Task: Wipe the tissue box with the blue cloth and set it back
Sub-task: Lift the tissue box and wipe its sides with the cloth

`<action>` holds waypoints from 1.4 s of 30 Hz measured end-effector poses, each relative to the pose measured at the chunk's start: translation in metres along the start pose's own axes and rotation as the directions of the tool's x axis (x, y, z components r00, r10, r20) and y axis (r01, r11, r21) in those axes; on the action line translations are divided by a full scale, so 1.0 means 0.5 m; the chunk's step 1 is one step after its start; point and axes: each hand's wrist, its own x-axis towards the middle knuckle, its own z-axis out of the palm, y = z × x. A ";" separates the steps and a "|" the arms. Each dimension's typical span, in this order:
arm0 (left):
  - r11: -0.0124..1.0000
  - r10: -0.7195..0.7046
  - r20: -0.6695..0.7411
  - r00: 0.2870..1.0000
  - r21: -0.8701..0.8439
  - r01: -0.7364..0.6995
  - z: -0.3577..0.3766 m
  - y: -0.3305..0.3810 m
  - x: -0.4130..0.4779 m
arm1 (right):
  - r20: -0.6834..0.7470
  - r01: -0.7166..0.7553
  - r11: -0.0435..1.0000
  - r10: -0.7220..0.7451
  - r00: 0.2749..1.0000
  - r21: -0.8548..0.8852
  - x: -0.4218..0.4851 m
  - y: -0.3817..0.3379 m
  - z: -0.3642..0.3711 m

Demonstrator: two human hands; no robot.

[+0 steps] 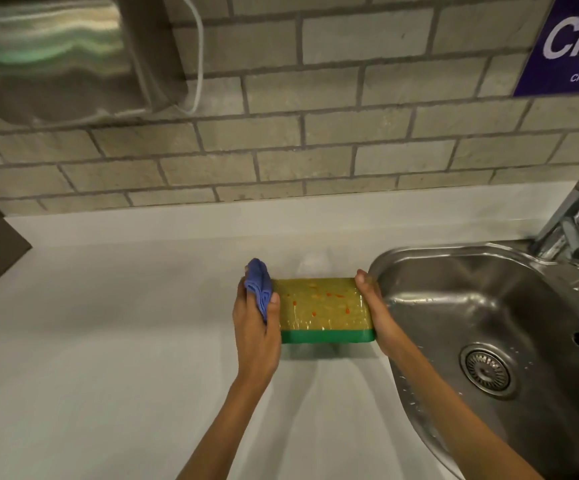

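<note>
From the head camera we see the tissue box (pixel 324 308), yellow-topped with a green front band, sitting near the back of the white bench (pixel 108 341), just beside the left rim of the steel sink (pixel 489 306). Whether it rests on the bench or hangs just above it, we cannot tell. Our left hand (pixel 255 327) is closed against the box's left end, with the bunched blue cloth (pixel 259 291) pinched between fingers and thumb. Our right hand (pixel 374 306) presses flat on the right end, thumb over the top edge.

To do this well, we judge, the right hand should steady the box while the cloth sweeps the spotted top. Both forearms reach forward and converge on the box.
</note>
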 end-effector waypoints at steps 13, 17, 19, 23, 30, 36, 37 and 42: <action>0.923 0.209 -0.040 0.977 0.339 -0.183 0.028 0.029 -0.023 | 0.056 -0.046 0.997 0.042 0.998 0.057 0.000 0.005 -0.007; 0.847 0.256 0.022 0.966 0.477 -0.235 0.033 0.027 -0.021 | 0.068 -0.057 0.996 0.053 0.996 0.061 0.013 0.019 -0.024; 0.836 0.258 0.044 0.965 0.491 -0.246 0.029 0.019 -0.019 | 0.059 -0.050 0.997 0.047 0.997 0.063 0.018 0.025 -0.028; 0.884 0.220 0.029 0.975 0.416 -0.212 0.032 0.021 -0.023 | 0.025 -0.025 0.999 0.025 0.999 0.031 0.019 0.028 -0.021; 0.870 0.283 0.082 0.956 0.397 -0.292 -0.003 -0.016 -0.056 | 0.007 -0.019 1.000 0.019 1.000 -0.022 0.018 0.023 -0.024; 0.868 0.246 0.031 0.969 0.438 -0.234 0.030 0.036 -0.014 | -0.027 -0.007 0.997 0.005 1.000 -0.077 0.010 0.016 -0.015; 0.836 0.272 0.061 0.960 0.479 -0.267 0.041 0.043 -0.017 | -0.032 -0.010 0.997 0.007 0.999 -0.078 0.010 0.014 -0.015; 0.676 0.475 0.168 0.864 0.559 -0.480 0.027 -0.017 -0.056 | -0.019 -0.021 0.995 0.020 1.000 -0.100 0.008 0.009 -0.019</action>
